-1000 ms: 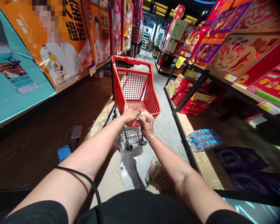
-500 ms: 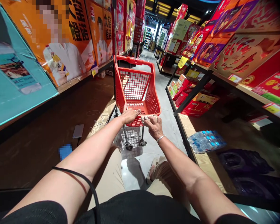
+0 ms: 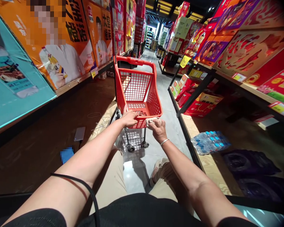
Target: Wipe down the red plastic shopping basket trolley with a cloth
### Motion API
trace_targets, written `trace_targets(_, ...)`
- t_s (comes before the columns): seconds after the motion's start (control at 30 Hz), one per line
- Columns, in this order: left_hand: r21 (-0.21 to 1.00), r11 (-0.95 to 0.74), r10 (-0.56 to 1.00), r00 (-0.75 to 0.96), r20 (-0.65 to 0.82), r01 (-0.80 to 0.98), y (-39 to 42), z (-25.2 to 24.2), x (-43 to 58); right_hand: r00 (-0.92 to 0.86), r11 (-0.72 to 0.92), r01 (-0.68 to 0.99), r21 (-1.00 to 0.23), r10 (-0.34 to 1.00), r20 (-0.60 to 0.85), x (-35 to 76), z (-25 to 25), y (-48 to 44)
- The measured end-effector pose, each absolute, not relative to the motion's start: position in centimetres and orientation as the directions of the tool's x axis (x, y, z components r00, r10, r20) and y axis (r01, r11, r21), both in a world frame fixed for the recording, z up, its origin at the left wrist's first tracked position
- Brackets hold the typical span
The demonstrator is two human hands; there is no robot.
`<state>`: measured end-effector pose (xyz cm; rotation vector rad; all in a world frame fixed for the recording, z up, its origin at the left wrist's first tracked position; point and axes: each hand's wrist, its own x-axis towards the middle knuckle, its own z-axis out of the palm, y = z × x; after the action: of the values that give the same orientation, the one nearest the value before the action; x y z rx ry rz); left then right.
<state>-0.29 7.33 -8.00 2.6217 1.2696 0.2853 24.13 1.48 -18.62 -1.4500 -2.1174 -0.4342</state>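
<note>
Your right hand (image 3: 159, 128) bunches a pale cloth (image 3: 149, 121) at the near rim of the red cart (image 3: 155, 101), centre frame. Your left hand (image 3: 128, 119) lies there too, grip unclear. Wiped and unwiped parts look alike. Bottles (image 3: 210, 142) sit right.

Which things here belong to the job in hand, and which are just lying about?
In the job:
Red cart, left hand on its near rim
Pale cloth, bunched in the right hand

Lying about:
Bottle pack, on the low right shelf
Flat pale slab and blurred blue item, on the low left shelf
</note>
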Motion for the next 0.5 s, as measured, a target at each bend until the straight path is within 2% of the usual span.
trace_targets(0.07, 0.272, -0.601, 0.792, 0.606, 0.075, 0.751, 7.2, -7.9, -0.1, -0.254, 0.340, 0.939, -0.044, 0.776, 0.577, 24.0, -18.6, 1.8)
trace_targets(0.2, 0.256, -0.586, 0.805, 0.589, 0.072, 0.769, 6.9, -7.8, 0.2, -0.295, 0.337, 0.940, -0.051, 0.881, 0.371, 23.9, -20.9, 0.9)
trace_targets(0.27, 0.250, -0.578, 0.811, 0.581, 0.070, 0.777, 6.8, -7.8, 0.1, -0.328, 0.366, 0.929, -0.054, 0.882, 0.338, 24.1, -21.2, 0.2)
trace_targets(0.4, 0.251, -0.576, 0.812, 0.579, 0.071, 0.778, 6.6, -7.6, -0.6, -0.314, 0.418, 0.906, -0.067, 0.768, 0.558, 24.9, -17.2, 0.3)
trace_targets(0.5, 0.246, -0.578, 0.812, 0.578, 0.077, 0.778, 6.5, -7.5, -0.8, -0.177, 0.358, 0.925, -0.127, 0.702, 0.690, 25.5, -13.1, 1.5)
